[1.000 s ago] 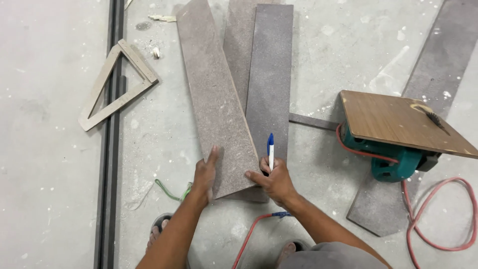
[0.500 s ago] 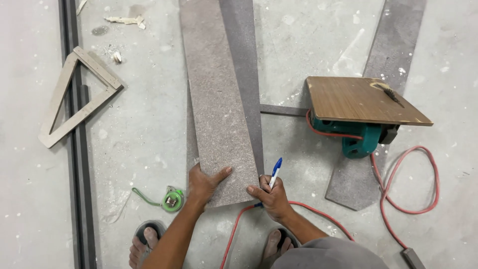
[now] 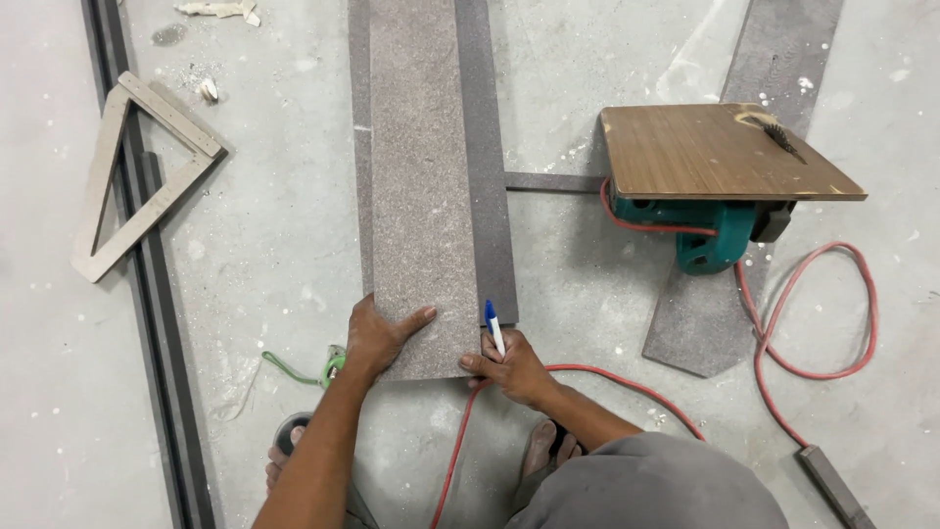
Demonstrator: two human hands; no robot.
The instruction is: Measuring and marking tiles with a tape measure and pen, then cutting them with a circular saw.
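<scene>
We hold a long grey-brown speckled plank (image 3: 419, 176) flat on the concrete floor (image 3: 274, 245), lying on top of darker grey planks (image 3: 488, 167) of similar shape. Its long axis runs straight away from us, near end at our knees, far end past the top edge of view. Our left hand (image 3: 380, 336) lies spread on the near left corner, thumb on the face. Our right hand (image 3: 514, 364) grips the near right corner while pinching a blue-and-white pen (image 3: 494, 326), tip upward. Half a second ago the plank leaned slightly left; now it lies square over the darker planks. To the right stands a green saw with a wooden table (image 3: 720, 155) and red cord (image 3: 813, 323).
</scene>
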